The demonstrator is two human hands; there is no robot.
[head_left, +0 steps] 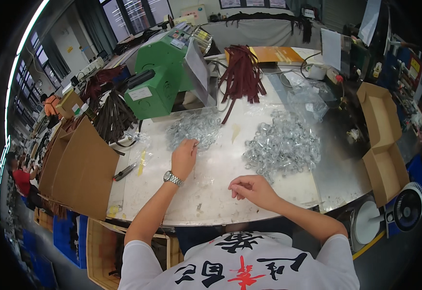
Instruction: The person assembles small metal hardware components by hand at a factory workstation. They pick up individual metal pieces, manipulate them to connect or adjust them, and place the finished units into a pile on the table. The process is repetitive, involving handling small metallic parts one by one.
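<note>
My left hand [184, 155], with a metal watch [173, 178] on its wrist, reaches to the near edge of a pile of small shiny, clear-looking pieces [191, 126]. Its fingers are curled together at the pile, and whatever they may pinch is hidden. Lower and to the right, my right hand [255, 190] hovers over the white tabletop [216, 205] with fingers bent inward and pressed together. I cannot make out anything between them. Just beyond it spreads a larger heap of small silvery pieces [283, 147], apparently in clear wrapping.
A green machine [160, 72] stands at the back left, near dark red strips [242, 72]. A cardboard box [83, 166] and a box cutter [125, 172] are on the left. Open cardboard boxes [382, 140] and a fan [408, 205] line the right.
</note>
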